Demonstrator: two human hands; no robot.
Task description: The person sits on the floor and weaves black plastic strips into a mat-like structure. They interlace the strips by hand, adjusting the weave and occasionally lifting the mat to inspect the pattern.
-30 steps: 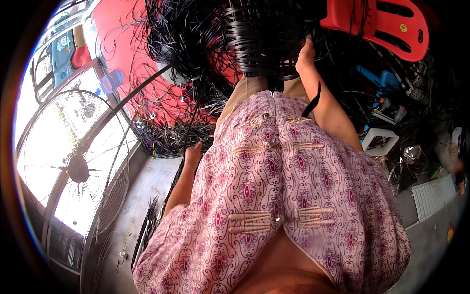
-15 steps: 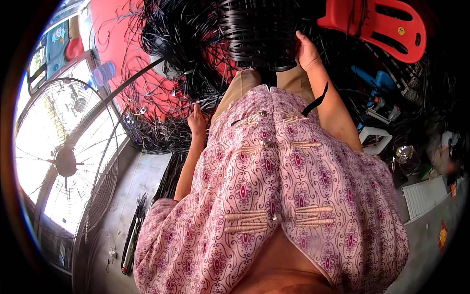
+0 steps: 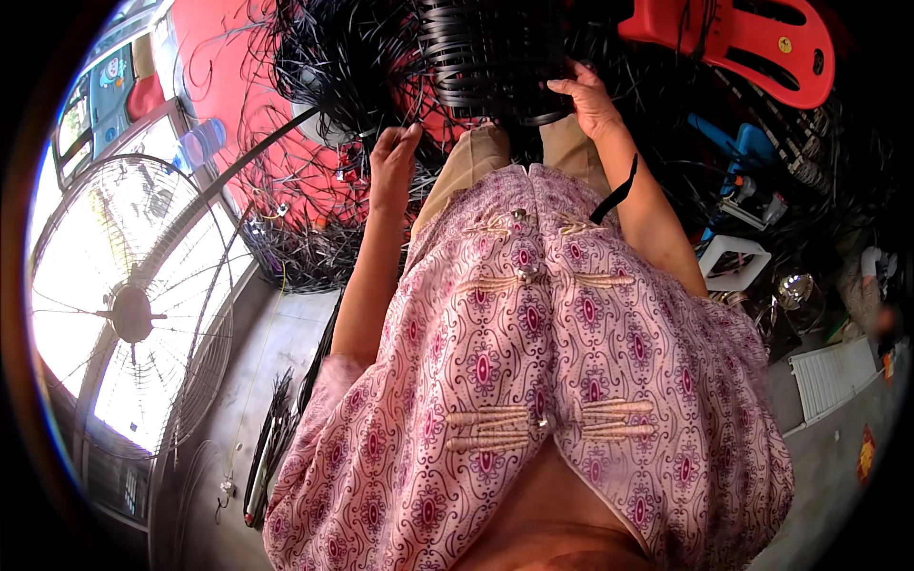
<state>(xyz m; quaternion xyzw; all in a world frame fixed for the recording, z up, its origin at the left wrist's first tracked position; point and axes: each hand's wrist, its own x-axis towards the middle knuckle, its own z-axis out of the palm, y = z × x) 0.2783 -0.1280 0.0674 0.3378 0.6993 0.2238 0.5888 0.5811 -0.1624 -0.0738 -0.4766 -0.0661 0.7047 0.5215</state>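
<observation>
A black woven basket (image 3: 490, 62) of flat plastic strips stands at the top centre, over my knees. Its right edge is in my right hand (image 3: 592, 103), thumb on the near side and the other fingers partly hidden. My left hand (image 3: 394, 157) is raised left of the basket, apart from it, with fingers bent together; whatever they may pinch is too small to make out. Behind that hand hangs a thick bundle of loose black strips (image 3: 328, 71). One short black strip (image 3: 617, 193) sticks out beside my right forearm.
A red plastic chair (image 3: 752, 43) stands at the far right. Below it lie a blue tool (image 3: 738, 143) and a white plastic frame (image 3: 733, 264). A large standing fan (image 3: 131, 314) is at the left. Tangled strips cover the red surface (image 3: 214, 57) and floor.
My left hand has risen toward the strip bundle and basket, its fingers now more bent. My right hand has shifted slightly down the basket's edge, its thumb now pointing left. The basket has tilted a little.
</observation>
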